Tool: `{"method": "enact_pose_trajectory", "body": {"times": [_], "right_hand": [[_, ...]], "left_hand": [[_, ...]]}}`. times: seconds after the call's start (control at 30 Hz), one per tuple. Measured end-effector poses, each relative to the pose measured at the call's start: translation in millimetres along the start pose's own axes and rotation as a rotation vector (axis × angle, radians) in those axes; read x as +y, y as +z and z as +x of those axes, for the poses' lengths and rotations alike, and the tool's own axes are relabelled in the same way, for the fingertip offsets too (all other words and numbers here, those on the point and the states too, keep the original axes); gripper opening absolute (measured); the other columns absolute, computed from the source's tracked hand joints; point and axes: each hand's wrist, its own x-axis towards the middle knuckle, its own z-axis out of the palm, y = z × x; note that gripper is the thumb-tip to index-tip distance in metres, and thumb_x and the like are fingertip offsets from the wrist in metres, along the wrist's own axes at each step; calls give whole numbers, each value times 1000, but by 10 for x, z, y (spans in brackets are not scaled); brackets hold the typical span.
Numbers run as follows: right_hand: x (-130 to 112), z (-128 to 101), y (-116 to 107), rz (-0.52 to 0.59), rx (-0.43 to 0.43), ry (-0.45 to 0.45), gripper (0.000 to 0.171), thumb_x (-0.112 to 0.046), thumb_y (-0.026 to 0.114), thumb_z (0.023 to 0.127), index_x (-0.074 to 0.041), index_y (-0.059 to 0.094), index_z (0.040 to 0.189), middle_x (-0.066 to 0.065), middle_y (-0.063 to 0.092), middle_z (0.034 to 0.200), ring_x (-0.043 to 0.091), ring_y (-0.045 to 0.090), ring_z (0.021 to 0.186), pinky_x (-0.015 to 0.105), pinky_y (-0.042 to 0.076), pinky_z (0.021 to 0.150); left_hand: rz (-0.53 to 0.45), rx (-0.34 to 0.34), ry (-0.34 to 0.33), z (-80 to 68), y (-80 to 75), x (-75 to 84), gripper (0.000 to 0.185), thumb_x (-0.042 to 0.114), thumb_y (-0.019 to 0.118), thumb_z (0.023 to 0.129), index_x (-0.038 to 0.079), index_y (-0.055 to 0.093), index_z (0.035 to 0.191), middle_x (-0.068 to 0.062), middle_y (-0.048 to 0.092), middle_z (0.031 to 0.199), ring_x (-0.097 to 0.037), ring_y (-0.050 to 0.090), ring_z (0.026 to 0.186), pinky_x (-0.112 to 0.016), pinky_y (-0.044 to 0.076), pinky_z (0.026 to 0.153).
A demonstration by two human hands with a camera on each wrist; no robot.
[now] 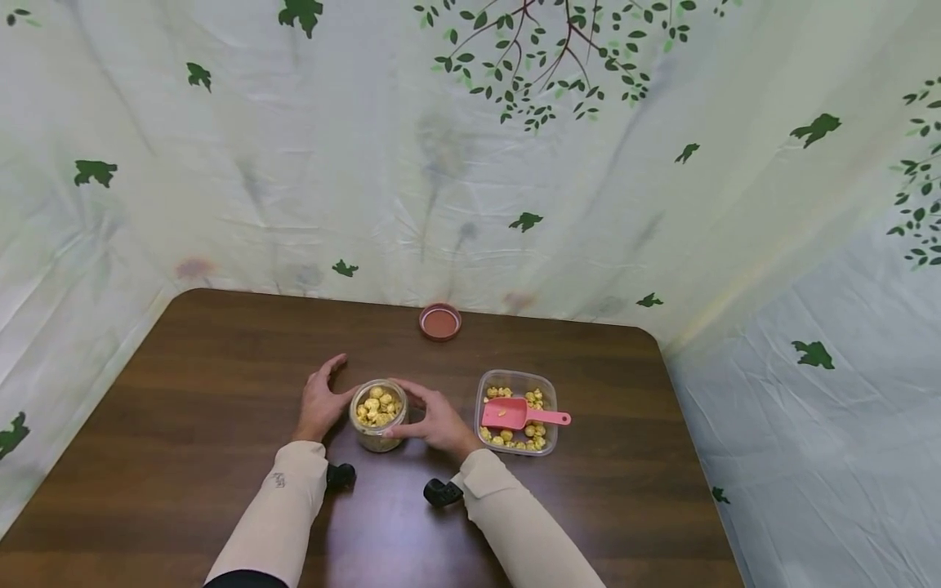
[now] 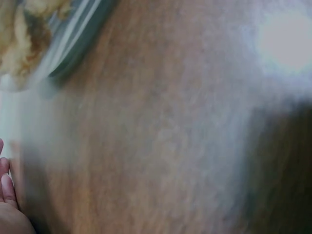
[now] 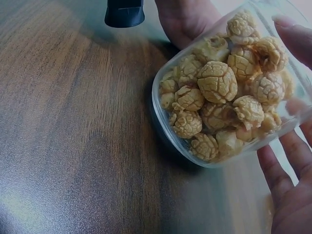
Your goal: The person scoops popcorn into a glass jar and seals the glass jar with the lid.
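A clear jar (image 1: 378,443) of caramel popcorn (image 1: 377,407) stands on the brown table between the two hands. My right hand (image 1: 434,420) grips its right side near the rim, thumb in front and fingers behind. The right wrist view shows these fingers (image 3: 287,170) around the clear wall. On the other side, my left hand (image 1: 322,404) is spread beside the jar, its thumb reaching the glass or very close to it; contact is unclear. In the left wrist view only a blurred corner of the jar (image 2: 83,46) shows.
Right of the jar sits a clear plastic tub (image 1: 518,376) with more popcorn and a pink scoop (image 1: 507,413) lying across it. A reddish-brown lid (image 1: 440,323) lies near the table's back edge. A leaf-printed curtain (image 1: 412,163) hangs behind the table (image 1: 184,392).
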Motion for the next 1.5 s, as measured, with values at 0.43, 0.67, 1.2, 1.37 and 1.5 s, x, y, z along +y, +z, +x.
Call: {"method": "enact_pose_trajectory", "body": {"times": [0.43, 0.67, 1.2, 1.37, 1.5], "right_hand": [[85, -15, -155, -26, 32, 14, 76, -11, 83, 75, -13, 47, 143, 1, 54, 139, 12, 53, 121, 34, 40, 104], [128, -24, -193, -56, 30, -7, 76, -13, 82, 76, -14, 47, 143, 0, 52, 140, 11, 51, 122, 28, 41, 103], [132, -39, -149, -70, -10, -55, 74, -14, 82, 77, -14, 47, 142, -1, 55, 137, 7, 50, 122, 28, 38, 105], [128, -51, -128, -74, -20, -68, 75, -12, 83, 75, -15, 48, 142, -3, 56, 136, 4, 50, 121, 27, 38, 104], [102, -53, -98, -80, -26, -102, 75, -10, 83, 74, -13, 49, 141, -2, 56, 136, 3, 49, 121, 25, 38, 104]], "left_hand": [[-48, -121, 126, 299, 56, 234, 87, 39, 78, 80, 4, 34, 147, -21, 42, 146, -40, 36, 135, -57, 29, 108], [-18, -180, 218, 559, 22, 549, 85, 35, 79, 80, 5, 35, 147, -20, 44, 145, -41, 36, 134, -61, 27, 107], [195, -516, 318, 1069, 21, 1032, 89, 39, 76, 81, 6, 29, 149, -23, 41, 145, -44, 34, 134, -61, 31, 104], [194, -564, 328, 1190, 129, 1060, 90, 36, 78, 81, 2, 30, 149, -26, 42, 143, -46, 35, 133, -60, 32, 104], [220, -566, 353, 1279, 211, 1023, 91, 34, 79, 79, -2, 31, 147, -28, 44, 140, -45, 38, 130, -58, 33, 104]]}}
